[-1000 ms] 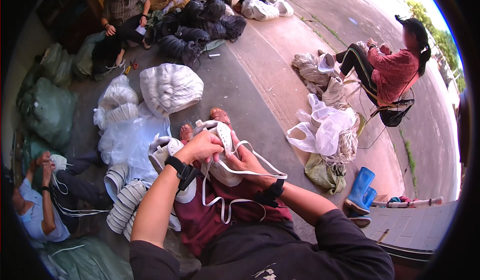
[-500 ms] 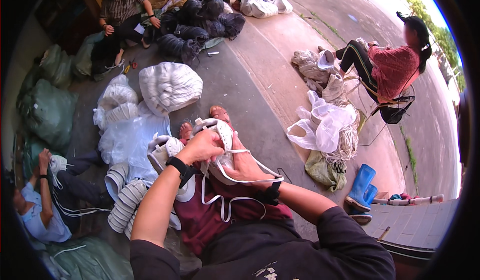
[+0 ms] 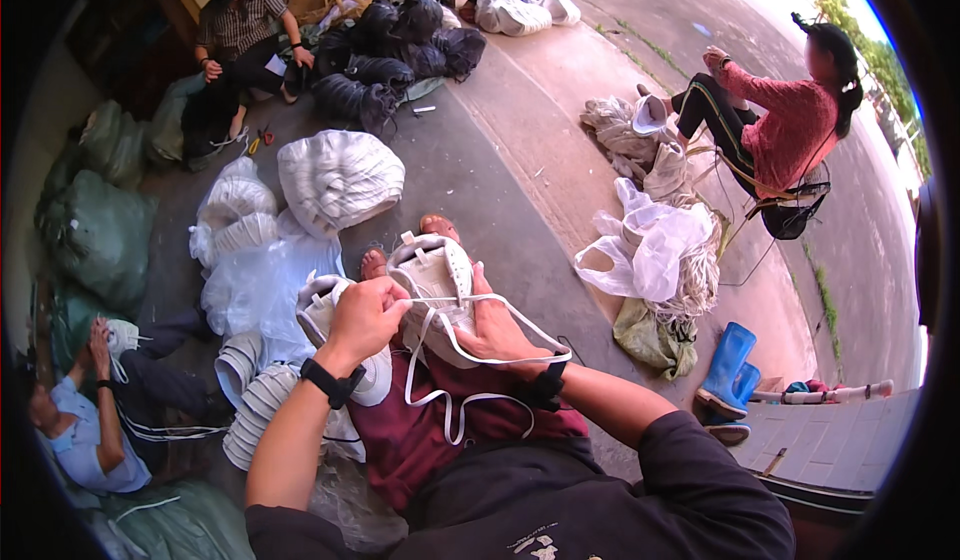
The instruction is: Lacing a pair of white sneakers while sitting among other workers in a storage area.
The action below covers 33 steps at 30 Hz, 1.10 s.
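Note:
A white sneaker [image 3: 430,268] rests at my lap with its opening facing up. My right hand [image 3: 497,332] is wrapped round its right side. My left hand [image 3: 364,318], beside the shoe's left edge, pinches a white shoelace [image 3: 527,314]. From those fingers the lace stretches tight across the shoe's opening to the eyelet side near my right thumb. The rest of it loops over my right wrist and dangles across my maroon shorts [image 3: 400,450]. Another white sneaker [image 3: 316,302] lies on my left, partly covered by my left hand and forearm.
Stacked white shoe parts [image 3: 262,415] and clear plastic bags [image 3: 258,285] lie to my left, with a large white bundle [image 3: 340,182] ahead. Blue boots [image 3: 727,365] stand at right near bundled laces [image 3: 685,285]. Co-workers sit at left, far left and right; black bags [image 3: 385,65] are piled behind.
My left hand has moved left from over the shoe, drawing the lace out taut. More of the shoe's opening shows. The seated person at right has raised their hands.

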Each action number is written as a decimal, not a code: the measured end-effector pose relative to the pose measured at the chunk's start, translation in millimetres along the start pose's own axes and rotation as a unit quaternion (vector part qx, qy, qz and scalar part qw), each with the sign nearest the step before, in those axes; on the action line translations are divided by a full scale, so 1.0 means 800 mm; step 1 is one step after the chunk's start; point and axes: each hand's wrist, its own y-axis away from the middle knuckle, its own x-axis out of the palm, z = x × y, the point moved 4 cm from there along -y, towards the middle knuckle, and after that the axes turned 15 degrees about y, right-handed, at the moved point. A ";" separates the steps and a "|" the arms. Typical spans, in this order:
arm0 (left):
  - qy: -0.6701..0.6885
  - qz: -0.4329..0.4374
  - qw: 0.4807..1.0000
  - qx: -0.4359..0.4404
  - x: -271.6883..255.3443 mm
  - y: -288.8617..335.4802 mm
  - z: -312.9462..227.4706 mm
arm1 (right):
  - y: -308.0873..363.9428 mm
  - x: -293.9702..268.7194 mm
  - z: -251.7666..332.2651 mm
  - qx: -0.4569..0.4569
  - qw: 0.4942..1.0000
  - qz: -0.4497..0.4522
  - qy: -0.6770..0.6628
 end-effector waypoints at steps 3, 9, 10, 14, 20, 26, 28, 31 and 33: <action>-0.031 -0.055 0.996 -0.057 -0.048 0.033 0.006 | -0.001 -0.013 -0.002 -0.003 1.000 -0.006 -0.005; -0.040 -0.312 0.945 -0.090 -0.190 0.143 0.074 | 0.000 -0.022 -0.026 -0.036 0.999 -0.039 0.009; -0.043 -0.369 0.922 -0.107 -0.214 0.162 0.083 | 0.002 -0.026 -0.032 -0.059 0.997 -0.057 0.013; -0.107 -0.609 0.779 -0.101 -0.352 0.329 0.157 | 0.004 -0.036 -0.023 -0.010 1.000 0.002 -0.018; -0.047 -0.563 0.798 -0.210 -0.253 0.303 0.192 | 0.005 -0.047 -0.032 -0.009 1.000 0.017 -0.006; -0.056 -0.234 0.971 0.005 -0.058 0.094 0.006 | 0.001 -0.032 -0.009 -0.008 1.000 0.014 -0.011; -0.093 -0.122 0.983 0.103 -0.009 0.054 -0.030 | 0.002 -0.024 -0.004 0.002 1.000 0.006 -0.020; -0.133 -0.044 0.979 0.147 0.030 0.022 -0.043 | -0.002 -0.015 0.010 -0.026 0.999 -0.009 0.015; -0.178 -0.020 0.974 0.140 0.044 0.007 -0.040 | -0.003 -0.013 0.014 -0.031 0.999 -0.011 0.017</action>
